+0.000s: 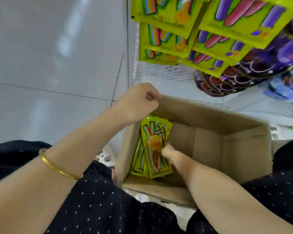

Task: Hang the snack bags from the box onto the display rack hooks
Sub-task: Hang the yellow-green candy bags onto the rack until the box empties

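floor: pale grey glossy tiles [49, 65] with thin dark seams fill the left side, running up to the foot of the rack.
display rack: a white wire grid [167, 80] stands at the far side, just beyond the box.
hung stock: rows of yellow-green rainbow bags [161, 19] hang at the rack's upper left. yellow-green bags with purple and pink strips [240, 17] hang just beside them on the right. round purple bags [243, 76] hang lower right, and blurred blue packs [287, 88] sit at the far right edge.
box: an open brown cardboard box [209, 119] sits on the floor in front of the rack, flaps up. most of its inside shows bare cardboard.
clothing: a dark dotted garment [100, 208] covers the person's lap on both sides of the box's near edge.
left hand: the left hand [139, 102] is at the box's far left corner, fingers curled tight round the top of the flap there, holding it.
right hand: the right hand [166, 151] reaches down inside the box against its left wall. it grips the right edge of the front bag, with the fingers tucked out of sight behind the pack.
snack bags: a small stack of yellow-green snack bags [152, 144] with rainbow strips stands on edge along the box's left wall, leaning a little. none of these is on a hook.
bangle: a thin gold bangle [58, 168] rings the left forearm, well back from the wrist.
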The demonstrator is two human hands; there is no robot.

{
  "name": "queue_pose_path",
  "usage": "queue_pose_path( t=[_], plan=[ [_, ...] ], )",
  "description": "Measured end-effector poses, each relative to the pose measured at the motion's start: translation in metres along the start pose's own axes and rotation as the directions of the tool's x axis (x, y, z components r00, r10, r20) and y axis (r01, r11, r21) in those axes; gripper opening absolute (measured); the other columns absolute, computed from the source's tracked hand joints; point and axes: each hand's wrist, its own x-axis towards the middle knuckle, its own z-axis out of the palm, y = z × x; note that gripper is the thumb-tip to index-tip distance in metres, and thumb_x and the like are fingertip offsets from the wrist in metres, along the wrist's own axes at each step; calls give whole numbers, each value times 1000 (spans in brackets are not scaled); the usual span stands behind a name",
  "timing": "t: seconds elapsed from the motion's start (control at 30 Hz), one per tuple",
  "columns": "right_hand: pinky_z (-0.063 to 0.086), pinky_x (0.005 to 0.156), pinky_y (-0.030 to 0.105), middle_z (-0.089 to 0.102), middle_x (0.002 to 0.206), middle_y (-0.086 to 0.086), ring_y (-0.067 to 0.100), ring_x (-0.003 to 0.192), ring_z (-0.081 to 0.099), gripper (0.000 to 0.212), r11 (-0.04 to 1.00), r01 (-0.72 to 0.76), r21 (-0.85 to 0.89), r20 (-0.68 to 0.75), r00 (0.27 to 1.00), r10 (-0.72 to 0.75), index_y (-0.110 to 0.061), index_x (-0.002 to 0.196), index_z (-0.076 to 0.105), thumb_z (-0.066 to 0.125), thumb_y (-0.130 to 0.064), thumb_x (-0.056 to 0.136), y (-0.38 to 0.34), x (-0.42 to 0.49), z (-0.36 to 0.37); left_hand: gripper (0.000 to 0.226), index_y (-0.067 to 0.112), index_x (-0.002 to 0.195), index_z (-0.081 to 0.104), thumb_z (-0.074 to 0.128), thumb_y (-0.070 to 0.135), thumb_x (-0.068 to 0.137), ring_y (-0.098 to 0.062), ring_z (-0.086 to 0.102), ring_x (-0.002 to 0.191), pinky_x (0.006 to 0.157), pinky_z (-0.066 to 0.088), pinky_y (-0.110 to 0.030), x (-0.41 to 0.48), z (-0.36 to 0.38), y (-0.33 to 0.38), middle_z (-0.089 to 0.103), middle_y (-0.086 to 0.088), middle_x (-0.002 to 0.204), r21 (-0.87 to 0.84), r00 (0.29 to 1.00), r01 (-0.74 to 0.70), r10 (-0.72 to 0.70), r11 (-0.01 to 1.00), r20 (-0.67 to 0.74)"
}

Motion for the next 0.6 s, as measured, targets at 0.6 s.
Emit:
queue_pose_path(
  t=[0.6],
  plan=[
    [55,82,41,65,110,23,29,88,66,22,836,163,524,202,930,-308,1,109,60,59,-4,87,-42,-72,-76,49,11,128,44,65,18,85,-24,51,112,86,43,-31,5,-4,-18,45,-10,131,113,983,153,-139,982,-122]
  ],
)
